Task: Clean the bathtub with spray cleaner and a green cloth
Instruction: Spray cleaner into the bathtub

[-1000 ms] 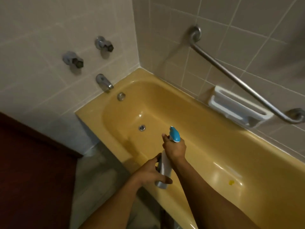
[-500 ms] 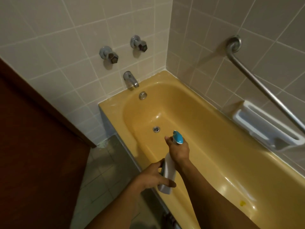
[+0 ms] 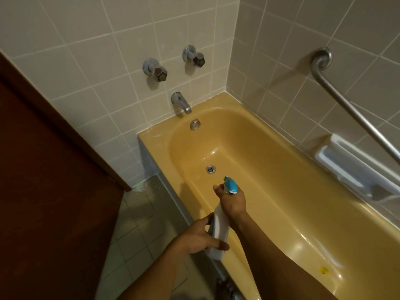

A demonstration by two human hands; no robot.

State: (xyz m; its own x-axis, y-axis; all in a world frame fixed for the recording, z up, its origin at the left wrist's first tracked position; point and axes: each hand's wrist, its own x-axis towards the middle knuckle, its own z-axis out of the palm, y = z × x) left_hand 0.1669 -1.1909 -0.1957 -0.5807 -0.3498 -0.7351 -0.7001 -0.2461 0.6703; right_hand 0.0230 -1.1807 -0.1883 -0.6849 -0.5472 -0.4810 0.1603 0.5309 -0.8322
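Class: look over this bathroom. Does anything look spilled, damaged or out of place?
A small yellow blot sits on the bathtub floor; pale crumbly residue lies on the floor tiles beside the tub's corner. Both look like stray dirt.

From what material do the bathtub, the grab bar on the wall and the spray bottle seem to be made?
Bathtub: glossy mustard-yellow, probably enamel or acrylic, judging by the sharp light reflections on its floor.
Grab bar: metal, likely stainless steel, with a dull satin grey sheen.
Spray bottle: white plastic by its look, smooth and matt, with a teal plastic nozzle head.
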